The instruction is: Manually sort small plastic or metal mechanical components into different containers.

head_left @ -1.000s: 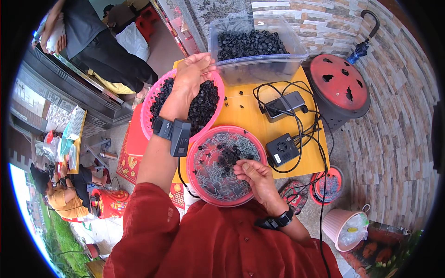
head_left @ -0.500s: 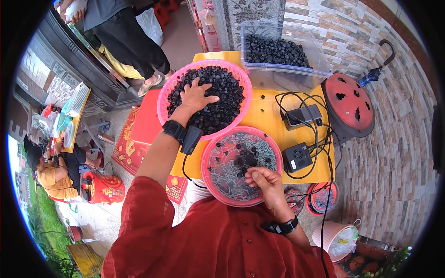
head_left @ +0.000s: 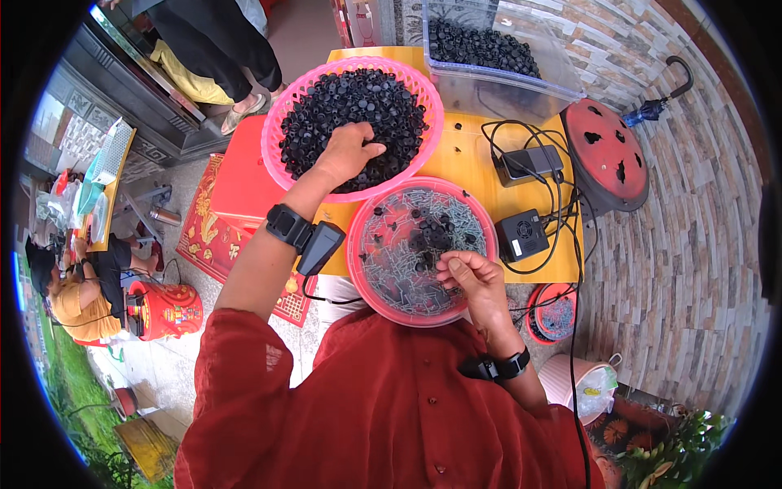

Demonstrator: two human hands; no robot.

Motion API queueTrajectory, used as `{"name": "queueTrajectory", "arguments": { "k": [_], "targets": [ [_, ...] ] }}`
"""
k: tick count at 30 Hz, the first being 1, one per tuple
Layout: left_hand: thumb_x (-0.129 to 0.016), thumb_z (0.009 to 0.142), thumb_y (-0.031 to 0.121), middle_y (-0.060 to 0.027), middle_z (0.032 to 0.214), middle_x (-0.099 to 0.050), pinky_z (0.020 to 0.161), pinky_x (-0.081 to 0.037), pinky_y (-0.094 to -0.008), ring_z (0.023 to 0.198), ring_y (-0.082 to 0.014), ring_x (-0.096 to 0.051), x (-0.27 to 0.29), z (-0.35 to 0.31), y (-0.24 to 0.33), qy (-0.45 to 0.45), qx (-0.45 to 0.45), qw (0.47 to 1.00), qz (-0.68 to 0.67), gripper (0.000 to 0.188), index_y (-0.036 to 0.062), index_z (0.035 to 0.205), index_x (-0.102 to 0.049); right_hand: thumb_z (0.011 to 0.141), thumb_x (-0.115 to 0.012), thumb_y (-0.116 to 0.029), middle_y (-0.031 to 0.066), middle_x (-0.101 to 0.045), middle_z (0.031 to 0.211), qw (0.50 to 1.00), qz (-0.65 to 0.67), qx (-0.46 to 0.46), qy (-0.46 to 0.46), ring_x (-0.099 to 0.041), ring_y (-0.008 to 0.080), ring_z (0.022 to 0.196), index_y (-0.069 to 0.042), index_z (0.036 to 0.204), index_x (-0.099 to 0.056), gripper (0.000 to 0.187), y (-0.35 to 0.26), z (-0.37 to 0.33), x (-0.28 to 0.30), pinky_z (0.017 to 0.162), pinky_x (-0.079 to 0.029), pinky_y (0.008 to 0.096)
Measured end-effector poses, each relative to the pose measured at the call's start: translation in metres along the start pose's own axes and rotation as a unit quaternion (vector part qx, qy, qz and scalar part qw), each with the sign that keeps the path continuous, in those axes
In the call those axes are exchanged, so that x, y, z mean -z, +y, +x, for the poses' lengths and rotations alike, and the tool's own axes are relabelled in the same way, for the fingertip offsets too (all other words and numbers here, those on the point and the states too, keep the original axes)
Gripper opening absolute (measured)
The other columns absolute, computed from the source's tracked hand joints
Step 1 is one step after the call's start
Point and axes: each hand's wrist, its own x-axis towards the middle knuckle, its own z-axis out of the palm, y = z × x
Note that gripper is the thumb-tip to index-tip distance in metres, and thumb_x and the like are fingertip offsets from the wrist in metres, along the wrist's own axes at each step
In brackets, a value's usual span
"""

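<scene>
A pink plastic basket (head_left: 434,122) is heaped with small black plastic caps (head_left: 326,106). My left hand (head_left: 352,152) reaches into the heap, fingers curled down among the caps with their tips hidden and the thumb sticking out to the right. Nearer to me, a round pink-rimmed tray (head_left: 356,275) holds many loose grey screws (head_left: 391,273) and a cluster of black caps (head_left: 432,234). Over the tray's right side, my right hand (head_left: 475,277) has thumb and fingers pinched together; anything between them is too small to make out.
A clear bin (head_left: 505,94) of black caps stands behind the yellow table (head_left: 468,167). Black power boxes (head_left: 523,235) with tangled cables lie on the table's right. A red-topped stool (head_left: 607,155) is beside it. People stand and sit at the left.
My left hand has gone from lying spread on the caps to curling its fingers into them. My right hand stays pinched over the tray. The whole view has shifted, with the table appearing higher.
</scene>
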Motion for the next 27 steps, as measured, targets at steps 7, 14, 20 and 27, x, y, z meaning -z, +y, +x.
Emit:
{"name": "queueTrajectory", "arguments": {
  "k": [7, 14, 20, 27],
  "targets": [
    [-0.058, 0.087, 0.018, -0.0064, 0.090, -0.055, 0.051, -0.041, -0.0209, 0.073, -0.0117, -0.049, 0.028, -0.010, 0.006, -0.092, 0.245, 0.723, -0.639, 0.018, 0.0020, 0.093, -0.057, 0.086, -0.057, -0.008, 0.0062, -0.063, 0.086, 0.998, -0.027, 0.017, 0.045, -0.059, 0.0114, 0.072, 0.000, 0.097, -0.062, 0.014, -0.003, 0.000, 0.011, 0.064, -0.048, 0.0232],
    [-0.058, 0.086, 0.022, -0.0050, 0.087, -0.057, 0.055, -0.043, -0.0204, 0.075, -0.0100, -0.052, 0.009, -0.042, 0.091, -0.289, 0.198, 0.685, -0.638, 0.023, 0.0024, 0.097, -0.056, 0.067, -0.070, -0.009, 0.0084, -0.057, 0.077, 0.831, -0.478, 0.284, -0.003, -0.058, 0.0254, 0.072, -0.005, 0.091, -0.064, 0.025, -0.007, 0.008, -0.006, 0.063, -0.046, 0.0335],
    [-0.063, 0.081, 0.025, -0.0087, 0.093, -0.059, 0.071, -0.045, -0.0332, 0.079, -0.0191, -0.056, -0.061, -0.046, 0.087, -0.230, 0.058, 0.931, -0.278, 0.030, -0.0001, 0.097, -0.058, 0.065, -0.066, -0.012, 0.0061, -0.054, 0.079, 0.724, -0.608, 0.325, 0.028, -0.056, 0.0233, 0.077, -0.008, 0.086, -0.064, 0.021, 0.007, 0.018, 0.002, 0.065, -0.043, 0.0357],
    [-0.056, 0.079, 0.009, -0.0203, 0.089, -0.060, 0.078, -0.043, -0.0418, 0.089, -0.0362, -0.056, -0.070, -0.048, 0.082, -0.126, 0.012, 0.971, -0.202, 0.015, -0.0024, 0.088, -0.060, 0.064, -0.067, -0.011, 0.0062, -0.052, 0.078, 0.695, -0.662, 0.281, -0.009, -0.056, 0.0253, 0.074, -0.007, 0.073, -0.058, 0.014, -0.004, -0.005, 0.014, 0.063, -0.043, 0.0355]
  ]
}}
